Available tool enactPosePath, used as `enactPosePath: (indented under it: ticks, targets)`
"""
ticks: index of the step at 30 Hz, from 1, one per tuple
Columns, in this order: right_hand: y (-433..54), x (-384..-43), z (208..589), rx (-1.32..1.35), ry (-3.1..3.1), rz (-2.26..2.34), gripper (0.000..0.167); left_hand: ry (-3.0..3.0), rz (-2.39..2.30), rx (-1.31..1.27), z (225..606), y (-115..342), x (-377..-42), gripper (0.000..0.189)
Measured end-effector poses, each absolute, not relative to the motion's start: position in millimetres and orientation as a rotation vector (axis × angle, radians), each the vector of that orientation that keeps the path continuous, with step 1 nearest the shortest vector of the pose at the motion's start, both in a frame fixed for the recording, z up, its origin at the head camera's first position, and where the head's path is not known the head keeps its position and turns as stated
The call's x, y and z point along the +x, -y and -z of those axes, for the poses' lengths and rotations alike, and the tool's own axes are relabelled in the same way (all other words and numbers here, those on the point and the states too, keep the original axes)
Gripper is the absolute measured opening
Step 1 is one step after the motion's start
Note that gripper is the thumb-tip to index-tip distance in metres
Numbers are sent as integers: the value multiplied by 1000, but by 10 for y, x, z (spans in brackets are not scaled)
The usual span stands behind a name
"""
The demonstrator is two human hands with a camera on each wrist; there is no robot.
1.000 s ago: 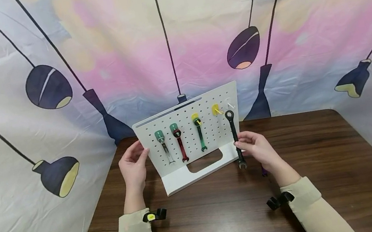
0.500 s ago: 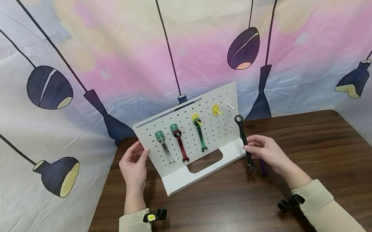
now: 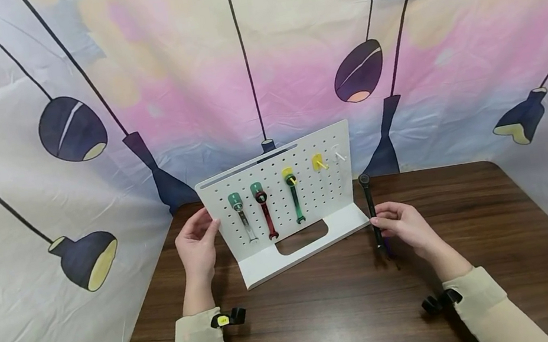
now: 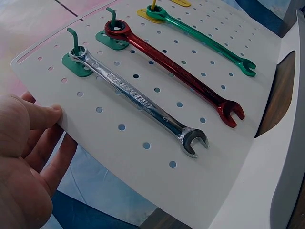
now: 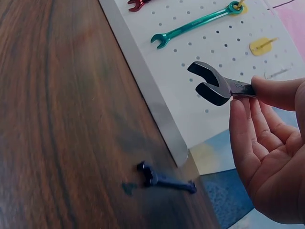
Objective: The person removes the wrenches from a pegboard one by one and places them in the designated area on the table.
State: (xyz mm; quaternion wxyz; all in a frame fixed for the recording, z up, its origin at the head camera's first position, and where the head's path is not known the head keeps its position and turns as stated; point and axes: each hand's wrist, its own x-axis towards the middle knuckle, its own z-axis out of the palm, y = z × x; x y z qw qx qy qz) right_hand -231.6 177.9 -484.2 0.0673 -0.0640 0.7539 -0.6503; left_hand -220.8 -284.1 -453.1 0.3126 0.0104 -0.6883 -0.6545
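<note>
On the pegboard [image 3: 278, 194], 3 wrenches hang from hooks: silver [image 4: 138, 98], red [image 4: 176, 74] and green [image 4: 205, 40]. 2 hooks, yellow [image 3: 318, 162] and white [image 3: 339, 156], are bare. Right hand [image 3: 407, 227] pinches a black wrench [image 3: 371, 209] between thumb and fingers, upright, just right of the board, off any hook. Left hand [image 3: 197, 246] grips the board's edge. A purple wrench [image 5: 164, 179] lies on the table [image 3: 329, 317]. Judged so: 3 hung, 2 loose.
</note>
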Motion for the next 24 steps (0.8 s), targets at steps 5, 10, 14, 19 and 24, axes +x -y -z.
enactPosePath:
  ticks: [5,10,14,19,24]
  targets:
    - [-1846,-2297,4874,-178,-2262,1950,45,1817,1731,38,4528,2840,-2209,35]
    - [-1907,-2276,4894,-145,-2267,1933,47,1820,1732,33,4524,2837,-2207,35]
    - [-1946,-2269,4930,-135,-2274,1930,46,1825,1725,35,4517,2832,-2204,35]
    - [-1986,-2256,4966,-130,-2286,1894,50,1808,1729,32,4525,2838,-2213,35]
    - [-2032,-2236,4999,-136,-2302,1842,51,1807,1732,35,4531,2845,-2217,36]
